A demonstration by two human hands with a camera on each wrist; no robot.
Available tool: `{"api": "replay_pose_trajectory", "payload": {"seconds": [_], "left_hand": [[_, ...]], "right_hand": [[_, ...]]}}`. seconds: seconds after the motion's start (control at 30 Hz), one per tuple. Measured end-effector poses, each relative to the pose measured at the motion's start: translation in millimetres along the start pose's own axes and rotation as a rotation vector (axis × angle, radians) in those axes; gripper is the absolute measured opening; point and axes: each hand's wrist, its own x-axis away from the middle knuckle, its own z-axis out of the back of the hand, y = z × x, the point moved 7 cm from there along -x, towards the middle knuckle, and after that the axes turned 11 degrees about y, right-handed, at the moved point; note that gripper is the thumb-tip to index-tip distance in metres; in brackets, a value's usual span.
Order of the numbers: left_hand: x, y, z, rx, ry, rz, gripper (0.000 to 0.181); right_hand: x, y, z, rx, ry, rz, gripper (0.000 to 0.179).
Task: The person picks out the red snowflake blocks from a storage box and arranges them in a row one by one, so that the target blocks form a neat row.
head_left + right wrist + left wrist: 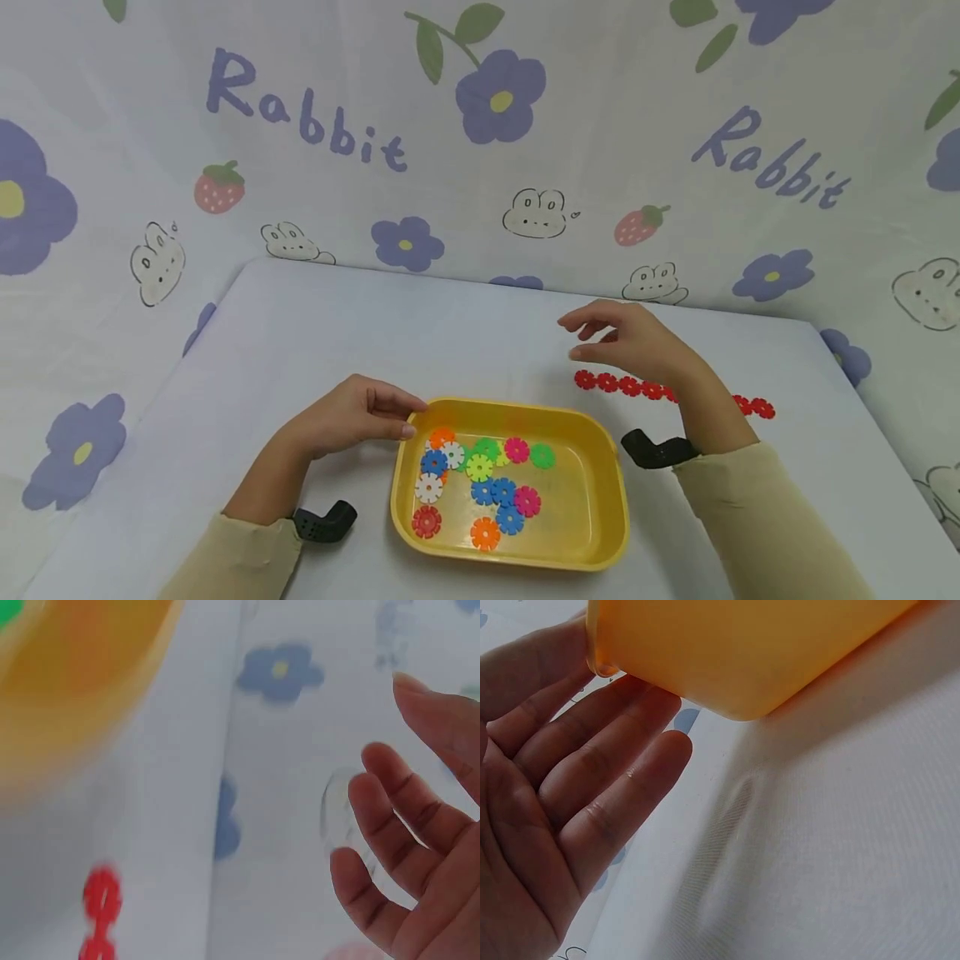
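A yellow plastic tray (577, 508) stands on the table in the head view, with loose notched plastic discs (484, 533) in several colours inside it. At its far left corner my left hand (352, 417) holds the rim; thumb and finger meet the edge. The left wrist view shows the other fingers (622, 787) stretched below the tray wall (727, 652). My right hand (637, 337) is raised over the table, fingers loosely bent and holding nothing. Below it lies a chain of red notched discs (630, 386), partly hidden by the right forearm.
A white cloth (337, 325) covers the table. Behind it hangs a printed curtain (465, 192) with flowers and rabbits. Each wrist carries a black camera mount, one on the left (326, 522) and one on the right (658, 450), close to the tray's sides.
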Motion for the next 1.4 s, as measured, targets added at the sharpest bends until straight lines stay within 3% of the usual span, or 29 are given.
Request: {"api": "replay_pose_trajectory", "payload": {"seconds": [0.1, 0.27, 0.47, 0.57, 0.73, 0.87, 1.1, 1.4], "left_hand": [[-0.7, 0.1, 0.3, 0.003, -0.001, 0.002, 0.034], [-1.0, -0.5, -0.1, 0.010, -0.009, 0.004, 0.036], [-1.3, 1.1, -0.2, 0.016, -0.017, -0.030, 0.036], [-0.7, 2.1, 0.0, 0.021, -0.020, -0.038, 0.036], [-0.7, 1.3, -0.6, 0.032, -0.024, -0.018, 0.037], [-0.3, 1.2, -0.3, 0.034, -0.022, -0.017, 0.036], [0.0, -1.5, 0.4, 0.025, -0.018, -0.002, 0.037], [-0.2, -2.3, 1.5, 0.041, -0.015, 0.007, 0.036]], "right_hand": [[2.0, -40.0, -20.5, -0.068, -0.107, 0.102, 0.035], [10.7, -81.0, -75.2, -0.180, -0.404, 0.166, 0.033], [23.3, -101.1, -137.0, -0.219, -0.683, 0.181, 0.032], [30.0, -106.0, -163.4, -0.184, -0.776, 0.228, 0.032], [41.5, -106.0, -193.6, -0.183, -0.920, 0.216, 0.032], [47.5, -102.2, -205.9, -0.170, -0.981, 0.173, 0.032], [56.3, -93.0, -214.9, -0.118, -1.040, -0.005, 0.034], [56.7, -99.3, -214.8, 0.019, -0.989, 0.079, 0.029]]}}
